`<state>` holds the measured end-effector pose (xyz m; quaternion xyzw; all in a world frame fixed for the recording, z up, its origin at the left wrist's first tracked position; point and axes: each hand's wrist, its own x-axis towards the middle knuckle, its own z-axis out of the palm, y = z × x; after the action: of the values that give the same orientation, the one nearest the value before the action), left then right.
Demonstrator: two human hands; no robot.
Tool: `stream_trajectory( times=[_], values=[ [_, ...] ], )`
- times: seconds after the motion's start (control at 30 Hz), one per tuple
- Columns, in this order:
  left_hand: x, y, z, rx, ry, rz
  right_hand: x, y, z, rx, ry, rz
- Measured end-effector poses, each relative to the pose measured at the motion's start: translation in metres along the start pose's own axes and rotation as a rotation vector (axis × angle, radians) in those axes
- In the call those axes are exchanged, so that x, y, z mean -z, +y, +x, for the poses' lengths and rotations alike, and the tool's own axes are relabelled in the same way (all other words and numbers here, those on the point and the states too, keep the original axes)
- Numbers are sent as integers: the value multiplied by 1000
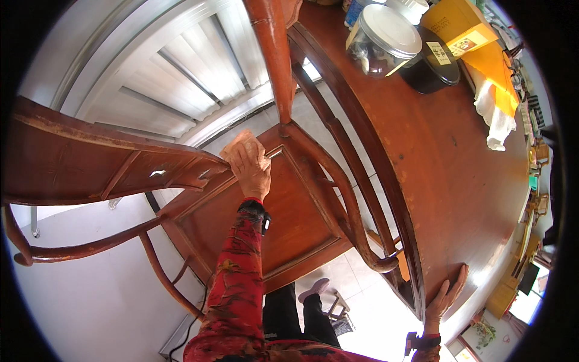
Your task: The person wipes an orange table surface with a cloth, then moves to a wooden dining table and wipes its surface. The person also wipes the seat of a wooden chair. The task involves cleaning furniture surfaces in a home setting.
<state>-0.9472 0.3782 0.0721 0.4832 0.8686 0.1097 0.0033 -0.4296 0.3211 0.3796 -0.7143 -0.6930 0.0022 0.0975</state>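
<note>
My left hand (251, 168) is closed around a folded tan cloth (230, 147). It presses the cloth at the rear of a reddish-brown wooden armchair, where the lower end of the carved backrest (117, 158) meets the seat frame. Below and to the right of that hand spreads the chair's panelled seat (289, 226). A curved wooden armrest (337, 176) runs along the seat's right side, close to the table. My right hand (445, 294) rests palm down on the edge of the brown wooden tabletop (434, 181), thumb apart from the fingers, holding nothing.
On the table's far end stand a clear jar with a silver lid (384, 40), a black round tin (429, 59) and a yellow box (459, 25). Yellow cloth (491, 77) lies beside them. A white panelled surface (190, 68) rises behind the chair. A dark cable (187, 337) hangs at lower left.
</note>
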Motion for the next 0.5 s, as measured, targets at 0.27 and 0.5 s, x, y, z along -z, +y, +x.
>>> stream_trajectory(
  times=[0.27, 0.5],
  values=[
    [-22, 41, 14, -144, -60, -6, 0, -2, 0, -11, 1, 4],
    [3, 74, -52, -344, -254, -153, 1, -3, 1, -10, -1, -8]
  ],
)
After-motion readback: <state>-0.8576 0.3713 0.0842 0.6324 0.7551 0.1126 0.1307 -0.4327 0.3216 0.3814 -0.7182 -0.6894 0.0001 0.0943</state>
